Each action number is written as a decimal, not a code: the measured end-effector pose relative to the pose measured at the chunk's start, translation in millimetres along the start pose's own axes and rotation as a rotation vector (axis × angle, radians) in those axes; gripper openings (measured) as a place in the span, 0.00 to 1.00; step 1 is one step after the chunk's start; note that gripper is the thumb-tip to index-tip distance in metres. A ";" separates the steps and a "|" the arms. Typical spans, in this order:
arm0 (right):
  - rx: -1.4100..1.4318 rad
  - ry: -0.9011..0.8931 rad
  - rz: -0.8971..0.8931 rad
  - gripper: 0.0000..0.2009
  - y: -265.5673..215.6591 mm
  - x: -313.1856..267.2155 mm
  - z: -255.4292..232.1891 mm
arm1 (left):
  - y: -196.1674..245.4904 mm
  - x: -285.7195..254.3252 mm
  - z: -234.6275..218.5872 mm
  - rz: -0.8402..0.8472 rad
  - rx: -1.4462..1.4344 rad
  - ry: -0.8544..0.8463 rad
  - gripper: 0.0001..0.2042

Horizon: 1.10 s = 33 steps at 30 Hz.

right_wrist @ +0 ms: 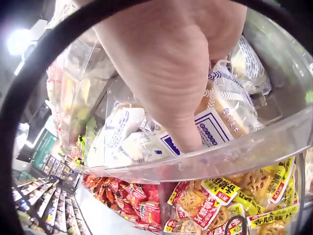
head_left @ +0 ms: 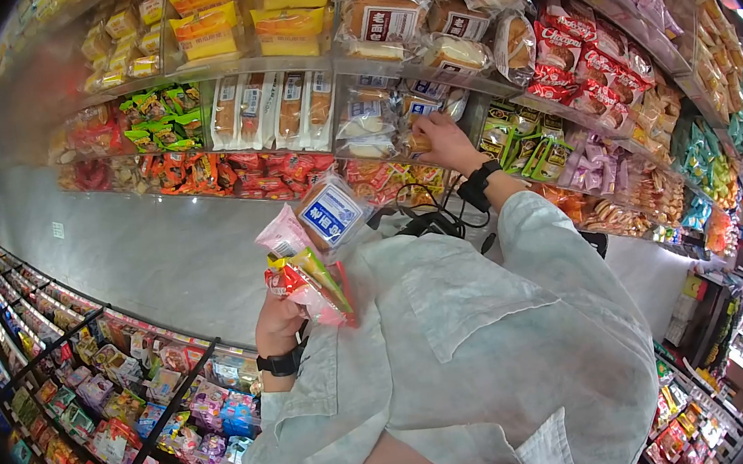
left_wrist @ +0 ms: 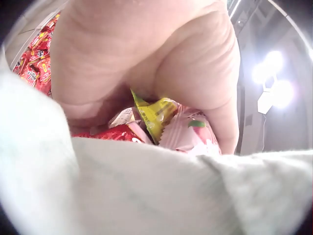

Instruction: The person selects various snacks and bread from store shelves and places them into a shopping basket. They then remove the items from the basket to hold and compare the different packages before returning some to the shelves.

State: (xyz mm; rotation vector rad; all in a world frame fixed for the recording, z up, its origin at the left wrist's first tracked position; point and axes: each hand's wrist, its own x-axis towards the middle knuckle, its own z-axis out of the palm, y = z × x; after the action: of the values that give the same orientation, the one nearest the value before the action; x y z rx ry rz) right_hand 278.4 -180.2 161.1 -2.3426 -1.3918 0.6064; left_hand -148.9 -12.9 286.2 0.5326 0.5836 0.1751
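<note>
My left hand (head_left: 279,323) grips a bunch of packaged snacks in front of the shirt. Among them are a bread packet (head_left: 331,215) with a blue and white label, a pink packet (head_left: 284,234), a yellow-and-green packet (head_left: 321,274) and a red packet (left_wrist: 117,133). My right hand (head_left: 446,143) reaches into a clear shelf bin (right_wrist: 234,152) of blue-labelled bread packets. There it holds a bread packet (right_wrist: 213,128), thumb on the near side in the right wrist view; the other fingertips are hidden.
Red-wrapped snacks (head_left: 573,51) lie right of the bin, long bread packs (head_left: 273,107) to its left. Brown-labelled bread (head_left: 380,23) sits on the shelf above. Below the bin are yellow-and-red snack packets (right_wrist: 220,192). Black cables (head_left: 442,210) hang near the right wrist. Another rack (head_left: 125,398) stands at lower left.
</note>
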 end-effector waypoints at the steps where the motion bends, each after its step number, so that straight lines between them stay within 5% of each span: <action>1: 0.007 -0.016 0.014 0.28 0.2 0.5 1.0 | -0.7 -0.2 -1.3 0.002 0.000 0.025 0.46; 9: 0.136 -0.073 0.008 0.25 4.4 -0.9 -20.8 | 9.0 17.9 -12.1 -0.083 0.094 -0.084 0.44; 11: 0.357 -0.091 0.083 0.25 2.7 -6.0 -37.5 | 11.9 23.7 -10.8 -0.101 0.112 -0.106 0.44; 13: 0.524 -0.094 0.115 0.24 -11.4 -10.5 -60.4 | 25.2 29.3 22.1 -0.113 0.138 -0.114 0.43; 19: 0.968 -0.256 -0.007 0.23 -88.8 -32.4 -118.3 | 28.1 50.2 24.6 -0.168 0.193 -0.248 0.46; 24: 1.249 -0.468 -0.019 0.36 -125.1 -41.6 -111.2 | 36.4 64.1 36.9 -0.235 0.376 -0.344 0.46; 30: 1.214 -0.319 0.029 0.33 -102.1 -48.6 -105.2 | 32.3 67.2 54.0 -0.181 0.268 -0.347 0.50; 33: 1.189 -0.102 0.220 0.32 -74.3 -50.5 -102.7 | 35.7 66.3 75.5 -0.124 0.308 -0.356 0.62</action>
State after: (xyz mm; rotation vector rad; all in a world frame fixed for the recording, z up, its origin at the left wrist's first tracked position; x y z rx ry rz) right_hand 256.0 -198.9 294.3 -1.4669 -0.4868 1.1968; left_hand -51.8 5.3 326.5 0.8033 0.2938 -0.1298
